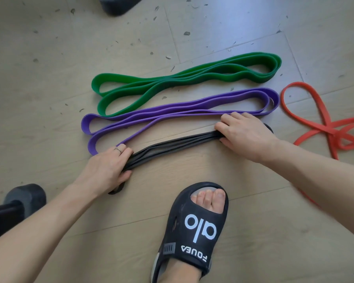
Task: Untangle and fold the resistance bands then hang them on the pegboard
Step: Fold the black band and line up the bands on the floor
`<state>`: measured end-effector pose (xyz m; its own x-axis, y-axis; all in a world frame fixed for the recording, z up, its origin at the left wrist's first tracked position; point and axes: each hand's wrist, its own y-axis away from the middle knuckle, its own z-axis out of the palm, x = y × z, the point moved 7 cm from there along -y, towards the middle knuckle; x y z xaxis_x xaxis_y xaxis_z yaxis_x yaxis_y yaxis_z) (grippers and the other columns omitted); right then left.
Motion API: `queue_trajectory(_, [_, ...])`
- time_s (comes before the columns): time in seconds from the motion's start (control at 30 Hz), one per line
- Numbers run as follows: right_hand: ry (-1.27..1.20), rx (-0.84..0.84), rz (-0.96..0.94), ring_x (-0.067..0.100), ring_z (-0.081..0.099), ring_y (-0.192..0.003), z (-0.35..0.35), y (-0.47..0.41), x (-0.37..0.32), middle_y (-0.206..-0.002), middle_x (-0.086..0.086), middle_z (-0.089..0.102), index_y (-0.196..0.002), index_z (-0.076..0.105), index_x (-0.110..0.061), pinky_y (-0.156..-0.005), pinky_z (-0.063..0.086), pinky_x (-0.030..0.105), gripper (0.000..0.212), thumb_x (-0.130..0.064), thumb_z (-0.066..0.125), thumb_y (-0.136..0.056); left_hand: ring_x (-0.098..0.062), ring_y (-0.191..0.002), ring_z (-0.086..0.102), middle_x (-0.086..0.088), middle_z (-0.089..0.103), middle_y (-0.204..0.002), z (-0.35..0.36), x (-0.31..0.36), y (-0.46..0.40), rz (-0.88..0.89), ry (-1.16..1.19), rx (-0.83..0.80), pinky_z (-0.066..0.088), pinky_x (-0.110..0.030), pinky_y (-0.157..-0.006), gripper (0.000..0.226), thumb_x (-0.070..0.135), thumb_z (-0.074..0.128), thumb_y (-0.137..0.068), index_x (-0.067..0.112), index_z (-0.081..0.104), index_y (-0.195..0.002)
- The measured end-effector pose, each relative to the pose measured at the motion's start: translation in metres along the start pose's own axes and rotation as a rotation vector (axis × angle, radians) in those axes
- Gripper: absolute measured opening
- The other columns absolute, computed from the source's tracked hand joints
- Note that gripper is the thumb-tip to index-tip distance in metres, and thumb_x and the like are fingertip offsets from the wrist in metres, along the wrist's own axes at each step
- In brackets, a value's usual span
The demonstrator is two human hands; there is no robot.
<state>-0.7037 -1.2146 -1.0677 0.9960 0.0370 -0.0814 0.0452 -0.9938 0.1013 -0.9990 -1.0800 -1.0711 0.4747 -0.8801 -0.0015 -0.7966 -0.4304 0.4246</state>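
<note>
A black resistance band (172,147), folded into several layers, lies stretched across the wooden floor between my hands. My left hand (107,167) grips its left end, fingers curled round the bundle. My right hand (243,132) grips the right end, a small loop showing beyond the knuckles. Just beyond it lies a folded purple band (184,111), and beyond that a folded green band (192,78). A red band (325,123) lies loose and twisted at the right. No pegboard is in view.
My foot in a black slipper (194,227) stands on the floor (49,88) just below the black band. A dark dumbbell (18,203) lies at the lower left. Another dark object (119,5) sits at the top edge. Small bits of debris are scattered about.
</note>
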Motion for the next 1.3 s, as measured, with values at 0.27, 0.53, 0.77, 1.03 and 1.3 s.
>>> queue_trajectory(0.27, [0.076, -0.021, -0.049, 0.037, 0.061, -0.075, -0.007, 0.021, 0.019, -0.086, 0.015, 0.059, -0.09, 0.062, -0.007, -0.065, 0.049, 0.043, 0.035, -0.024, 0.086, -0.072, -0.031, -0.079, 0.065, -0.01, 0.059, -0.093, 0.0, 0.007, 0.01, 0.011, -0.042, -0.035, 0.054, -0.036, -0.053, 0.052, 0.027, 0.089, -0.06, 0.008, 0.062, -0.1])
queue_trajectory(0.53, [0.03, 0.038, -0.005, 0.037, 0.062, -0.073, -0.009, 0.029, 0.039, -0.085, 0.014, 0.059, -0.09, 0.061, -0.008, -0.065, 0.049, 0.044, 0.019, -0.019, 0.076, -0.084, -0.032, -0.072, 0.062, -0.007, 0.06, -0.089, -0.005, -0.009, 0.013, -0.035, -0.004, 0.096, 0.04, -0.03, -0.046, 0.024, 0.01, 0.078, -0.08, 0.011, 0.061, -0.097])
queue_trajectory(0.77, [0.049, 0.008, 0.068, 0.039, 0.062, -0.075, -0.007, 0.023, 0.033, -0.085, 0.018, 0.06, -0.09, 0.062, -0.004, -0.066, 0.048, 0.045, 0.023, -0.018, 0.078, -0.081, -0.035, -0.073, 0.064, -0.011, 0.065, -0.091, -0.007, -0.012, 0.015, -0.117, 0.025, 0.101, 0.051, -0.037, -0.053, 0.031, 0.012, 0.084, -0.076, 0.008, 0.065, -0.101])
queue_trajectory(1.03, [0.07, -0.009, 0.066, 0.039, 0.061, -0.074, -0.007, 0.023, 0.031, -0.085, 0.017, 0.06, -0.09, 0.061, -0.004, -0.066, 0.047, 0.044, 0.026, -0.019, 0.08, -0.08, -0.033, -0.069, 0.064, -0.009, 0.062, -0.083, -0.007, 0.001, 0.011, -0.057, -0.024, 0.048, 0.049, -0.033, -0.056, 0.044, 0.026, 0.094, -0.064, 0.009, 0.064, -0.093])
queue_trajectory(1.3, [0.095, 0.008, 0.026, 0.038, 0.06, -0.069, -0.013, 0.025, 0.025, -0.08, 0.019, 0.059, -0.089, 0.059, -0.003, -0.063, 0.047, 0.044, 0.025, -0.014, 0.079, -0.079, -0.038, -0.084, 0.064, -0.013, 0.062, -0.095, -0.008, -0.006, 0.003, -0.205, -0.013, -0.043, 0.054, -0.041, -0.065, 0.036, 0.025, 0.082, -0.078, 0.008, 0.06, -0.101])
